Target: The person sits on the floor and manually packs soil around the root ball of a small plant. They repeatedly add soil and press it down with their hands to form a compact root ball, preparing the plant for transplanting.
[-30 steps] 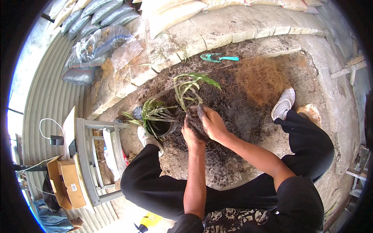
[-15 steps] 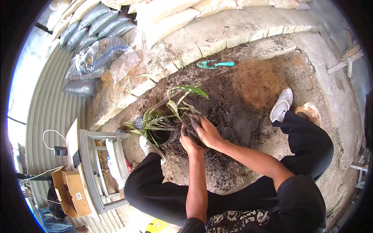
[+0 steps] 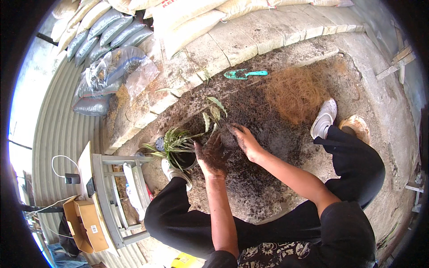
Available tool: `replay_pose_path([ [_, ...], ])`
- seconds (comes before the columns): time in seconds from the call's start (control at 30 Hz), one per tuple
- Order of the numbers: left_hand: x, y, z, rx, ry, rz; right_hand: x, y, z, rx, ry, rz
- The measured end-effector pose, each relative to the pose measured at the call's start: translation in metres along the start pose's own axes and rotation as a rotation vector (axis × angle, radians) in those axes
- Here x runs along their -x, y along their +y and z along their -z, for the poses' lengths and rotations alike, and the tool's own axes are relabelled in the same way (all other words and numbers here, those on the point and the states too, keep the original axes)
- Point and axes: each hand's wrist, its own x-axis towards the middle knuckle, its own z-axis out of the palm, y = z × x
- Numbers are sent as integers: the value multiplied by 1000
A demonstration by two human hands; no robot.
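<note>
Plant (image 3: 216,112) on hands' far side: left hand (image 3: 211,156) spread, can't tell if right hand (image 3: 243,139) grips; I'd cradle base, not squeeze.

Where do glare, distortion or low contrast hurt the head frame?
Head view: glare bleaches the pale sacks at top; head view: fisheye bends the corrugated sheet at left and blacks out the corners; head view: the right hand's soiled fingers blend into dark soil; turquoise trowel reads clearly.
</note>
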Motion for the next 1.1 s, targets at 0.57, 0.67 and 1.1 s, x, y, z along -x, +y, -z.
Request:
replay_pose_path([
  [0.57,-11,-21,7,488,-281,-130,15,-2,-6,962,-105,859],
  [0.67,-5,-19,3,487,-239,-145,18,-7,-4,902,-335,1094],
  [1.1,-9,-28,-4,280,97,-174,-1,41,20,898,-172,1088],
])
